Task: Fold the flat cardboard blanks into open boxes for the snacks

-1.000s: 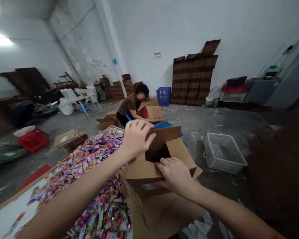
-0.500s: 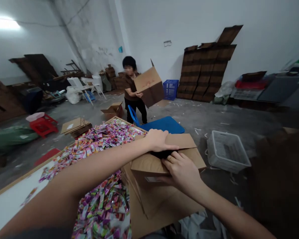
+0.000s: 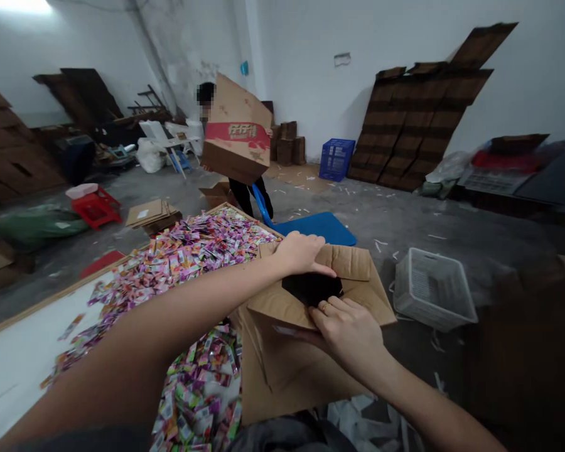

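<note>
Box flaps (image 3: pixel 353 263) parted wider under hands (image 3: pixel 301 253).

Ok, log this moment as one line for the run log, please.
left hand: on far flap | right hand: on near flap | cardboard box: partly open | sachet pile: beside box | co-worker's box: carried

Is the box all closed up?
No, the box has a dark gap between its flaps, where the left hand and right hand press.
</note>
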A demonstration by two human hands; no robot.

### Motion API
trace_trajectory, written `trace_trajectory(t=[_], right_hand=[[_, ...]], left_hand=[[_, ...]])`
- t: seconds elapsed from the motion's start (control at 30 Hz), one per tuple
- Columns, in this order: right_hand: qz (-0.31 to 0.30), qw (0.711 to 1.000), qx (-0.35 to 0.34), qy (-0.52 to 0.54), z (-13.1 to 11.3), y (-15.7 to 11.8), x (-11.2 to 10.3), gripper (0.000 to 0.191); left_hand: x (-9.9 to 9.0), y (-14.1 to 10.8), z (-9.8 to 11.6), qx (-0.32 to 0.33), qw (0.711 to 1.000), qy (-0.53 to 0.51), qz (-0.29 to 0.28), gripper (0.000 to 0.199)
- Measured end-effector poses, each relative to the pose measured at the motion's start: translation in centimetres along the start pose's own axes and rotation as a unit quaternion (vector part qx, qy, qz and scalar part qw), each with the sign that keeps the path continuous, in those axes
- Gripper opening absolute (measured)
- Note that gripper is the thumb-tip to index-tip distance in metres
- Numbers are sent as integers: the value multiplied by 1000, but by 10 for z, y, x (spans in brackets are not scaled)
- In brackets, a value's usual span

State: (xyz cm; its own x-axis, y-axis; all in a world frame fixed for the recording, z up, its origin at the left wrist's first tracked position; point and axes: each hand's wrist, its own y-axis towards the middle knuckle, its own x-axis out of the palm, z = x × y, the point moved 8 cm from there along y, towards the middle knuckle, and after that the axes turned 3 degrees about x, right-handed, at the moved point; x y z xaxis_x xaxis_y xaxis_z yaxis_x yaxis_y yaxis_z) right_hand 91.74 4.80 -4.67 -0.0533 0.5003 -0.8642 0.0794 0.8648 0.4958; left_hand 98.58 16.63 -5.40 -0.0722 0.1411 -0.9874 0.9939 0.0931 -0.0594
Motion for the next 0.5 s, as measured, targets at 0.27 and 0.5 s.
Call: trace_trajectory(t=[0.27, 0.5], right_hand=[[-145, 989, 40, 11, 3, 16, 13, 31], [5, 996, 82, 30, 25, 16, 9, 37]], left_hand=[[3, 6, -10, -17, 1000, -7, -13, 76], [-19, -23, -13, -21, 955, -210, -207, 109]])
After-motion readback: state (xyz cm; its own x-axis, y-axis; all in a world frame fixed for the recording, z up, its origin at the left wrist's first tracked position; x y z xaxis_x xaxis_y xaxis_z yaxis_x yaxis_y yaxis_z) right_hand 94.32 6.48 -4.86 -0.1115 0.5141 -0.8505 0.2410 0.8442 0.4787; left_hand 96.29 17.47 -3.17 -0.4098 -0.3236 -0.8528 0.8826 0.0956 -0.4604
